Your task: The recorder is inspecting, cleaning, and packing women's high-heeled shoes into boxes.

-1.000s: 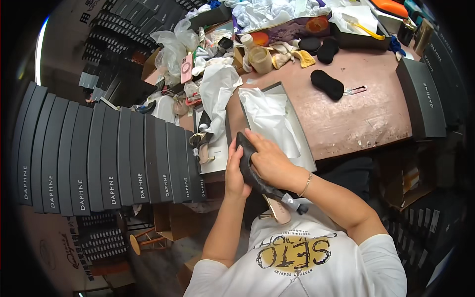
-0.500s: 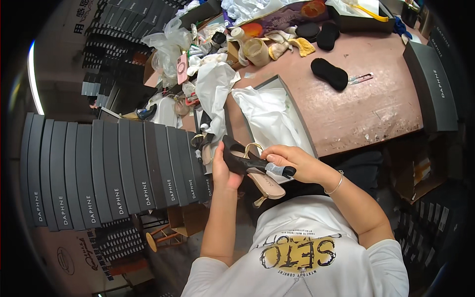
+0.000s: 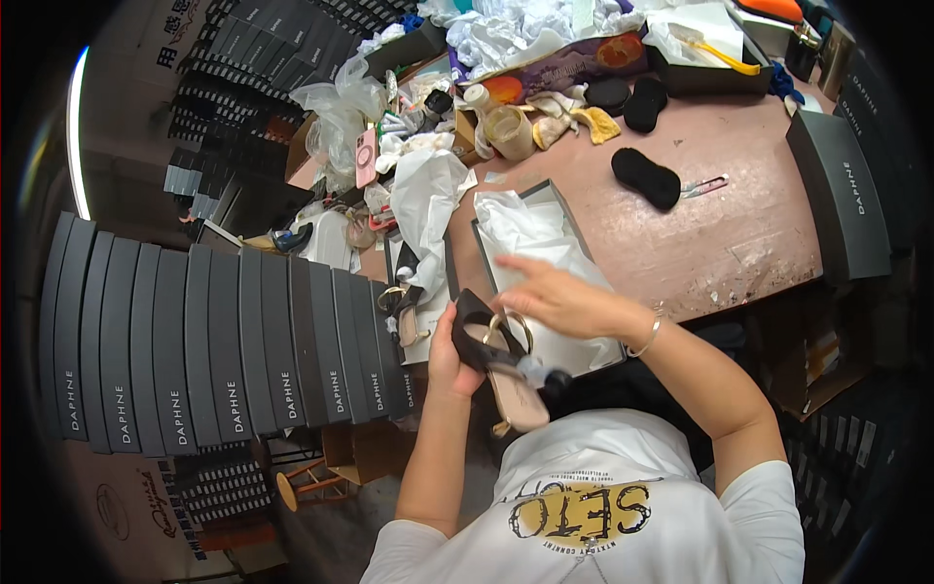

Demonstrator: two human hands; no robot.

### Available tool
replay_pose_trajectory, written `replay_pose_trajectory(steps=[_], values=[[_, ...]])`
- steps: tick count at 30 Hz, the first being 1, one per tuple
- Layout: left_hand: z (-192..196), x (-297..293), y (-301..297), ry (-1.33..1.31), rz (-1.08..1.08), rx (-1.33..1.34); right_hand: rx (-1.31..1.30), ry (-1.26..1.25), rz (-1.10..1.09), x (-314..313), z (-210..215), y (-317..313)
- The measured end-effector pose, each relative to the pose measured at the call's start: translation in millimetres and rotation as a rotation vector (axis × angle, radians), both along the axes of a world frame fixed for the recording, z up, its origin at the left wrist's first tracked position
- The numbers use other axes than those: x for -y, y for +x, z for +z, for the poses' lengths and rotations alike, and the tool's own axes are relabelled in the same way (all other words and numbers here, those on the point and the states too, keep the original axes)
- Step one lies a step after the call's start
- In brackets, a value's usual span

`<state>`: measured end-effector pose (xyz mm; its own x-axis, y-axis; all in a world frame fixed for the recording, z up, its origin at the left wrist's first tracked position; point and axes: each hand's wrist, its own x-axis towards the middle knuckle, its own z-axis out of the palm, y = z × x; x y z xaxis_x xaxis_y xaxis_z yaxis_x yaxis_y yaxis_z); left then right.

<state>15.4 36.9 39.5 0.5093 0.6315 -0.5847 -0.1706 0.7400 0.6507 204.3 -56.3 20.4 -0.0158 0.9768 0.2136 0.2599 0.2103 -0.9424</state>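
Note:
My left hand (image 3: 451, 358) grips a black heeled sandal (image 3: 519, 397) by its dark toe end, in front of my body. The sandal has a beige insole, a gold ring on its straps and a clear wrap around one strap end. Just above it, my right hand (image 3: 550, 295) is open with its fingers stretched out over the open shoe box (image 3: 586, 232). White tissue paper (image 3: 525, 238) fills much of that box. Left of it, a matching sandal (image 3: 410, 326) lies in another box part, beside hanging white tissue (image 3: 424, 209).
Dark shoe boxes (image 3: 219, 341) stand in a long row at left. The pinkish table (image 3: 725, 238) holds black pads (image 3: 646, 179), a cream-coloured jar (image 3: 508, 131), a yellow cloth (image 3: 595, 124) and a pink phone (image 3: 366, 158). A closed dark box (image 3: 839, 190) stands at its right edge.
My right hand has let go of the sandal's strap and moved up and left, its fingers opening. The sandal has shifted slightly lower in my left hand.

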Motion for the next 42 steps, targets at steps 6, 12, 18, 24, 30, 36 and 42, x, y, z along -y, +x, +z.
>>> replay_pose_trajectory(steps=[6,12,18,24,30,36,42], values=[[-4.0,25.8,-11.7,0.219,-0.039,0.013,0.198,-0.092,-0.040,-3.4,3.8,-61.1],[2.7,23.2,-16.9,0.273,0.004,0.040,0.131,-0.038,-0.012,27.6,17.5,-62.6],[-2.8,26.0,-10.7,0.251,-0.036,0.029,0.223,-0.104,-0.077,1.0,-9.7,-80.5],[1.3,30.3,-17.4,0.674,-0.028,-0.069,0.440,0.041,-0.272,-3.9,-8.8,-93.9],[13.1,37.7,-6.4,0.742,-0.200,0.005,0.573,0.096,-0.350,18.9,12.5,-81.1],[14.9,36.9,-6.7,0.795,-0.081,-0.050,0.093,-0.089,-0.159,3.6,6.6,-86.4],[8.6,31.2,-21.1,0.788,0.020,-0.036,0.062,-0.094,-0.082,-14.3,5.0,-96.6]])
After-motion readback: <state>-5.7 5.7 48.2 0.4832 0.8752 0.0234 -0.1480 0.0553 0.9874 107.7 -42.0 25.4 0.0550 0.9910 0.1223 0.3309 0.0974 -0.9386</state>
